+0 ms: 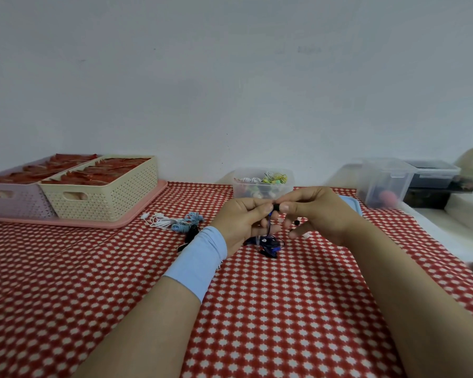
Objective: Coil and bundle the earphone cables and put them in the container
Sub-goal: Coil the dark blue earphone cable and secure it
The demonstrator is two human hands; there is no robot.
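Earbud (276, 207) is pinched between left hand (241, 222) and right hand (317, 214); I'd anchor there and wind the dangling dark cable (268, 243) in even loops so nothing snags, imo.

Both the left hand (241, 219) and right hand (316, 214) pinch a black earbud (276, 207) above the checkered tablecloth (284, 309).

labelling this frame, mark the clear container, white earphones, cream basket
clear container (240, 191), head view, front wall
white earphones (163, 221), head view, cable tangle
cream basket (112, 199), head view, front wall
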